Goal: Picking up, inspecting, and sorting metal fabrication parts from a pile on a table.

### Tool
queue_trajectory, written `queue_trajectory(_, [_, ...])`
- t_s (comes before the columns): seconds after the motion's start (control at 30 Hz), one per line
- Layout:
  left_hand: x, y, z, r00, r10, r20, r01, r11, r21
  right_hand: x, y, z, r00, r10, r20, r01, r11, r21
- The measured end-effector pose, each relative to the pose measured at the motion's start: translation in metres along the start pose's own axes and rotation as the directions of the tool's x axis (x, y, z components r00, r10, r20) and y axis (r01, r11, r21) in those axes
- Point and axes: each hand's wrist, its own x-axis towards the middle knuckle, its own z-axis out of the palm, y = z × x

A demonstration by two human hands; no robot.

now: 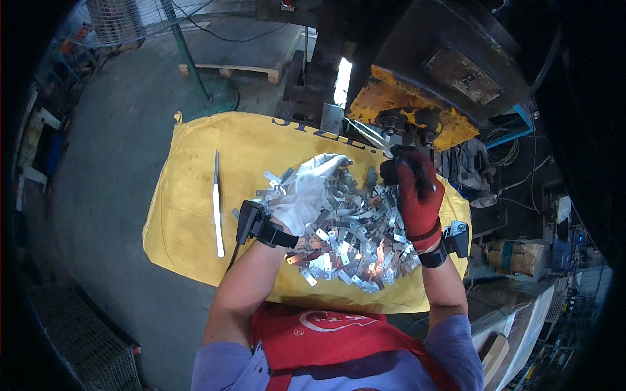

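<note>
A large heap of small flat metal pieces [349,238] is spread over a yellow sack [189,195] laid on the bench, and nearly all of it lies loose and unsorted. The left hand [306,192], in a white glove, is laid on the upper left part of the heap with its fingers [329,163] curled down into the pieces; whether any piece is actually gripped cannot be told. The right hand [417,192], in a red and black glove, is raised at the far edge of the heap, just under the yellow head of the press [407,107]; its fingers [401,163] are closed about something dark and small (what it is cannot be made out). A long narrow metal strip [217,202] lies by itself on the sack, well apart to the left of the heap. No stack or bin of finished pieces is to be seen, so how many have been fed cannot be read; judged by the size of the heap, most of the work is taken to be left, with one piece at most at the press
</note>
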Motion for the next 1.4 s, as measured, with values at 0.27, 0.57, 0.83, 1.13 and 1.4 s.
queue_trajectory(0.27, [0.001, -0.01, 0.006, 0.999, 0.019, -0.048, -0.02, 1.0, -0.011, 0.001, 0.016, 0.029, 0.896, -0.281, 0.345, 0.391, 0.866, -0.312])
queue_trajectory(0.57, [0.001, -0.003, 0.003, 0.997, 0.078, -0.027, -0.073, 0.988, 0.133, -0.01, 0.05, 0.018, 0.936, -0.3, 0.182, 0.339, 0.906, -0.252])
queue_trajectory(0.83, [0.002, -0.004, 0.002, 0.995, -0.086, 0.058, 0.094, 0.982, -0.164, -0.054, 0.054, -0.036, 0.946, 0.157, -0.285, -0.06, 0.945, 0.323])
queue_trajectory(1.13, [-0.002, -0.007, 0.002, 0.943, -0.318, 0.098, 0.322, 0.799, -0.508, 0.028, 0.133, -0.09, 0.853, 0.496, -0.162, -0.298, 0.718, 0.629])
queue_trajectory(1.4, [0.004, 0.002, 0.009, 0.922, -0.383, 0.063, 0.335, 0.705, -0.625, 0.069, 0.258, -0.101, 0.956, 0.272, 0.109, -0.242, 0.524, 0.817])
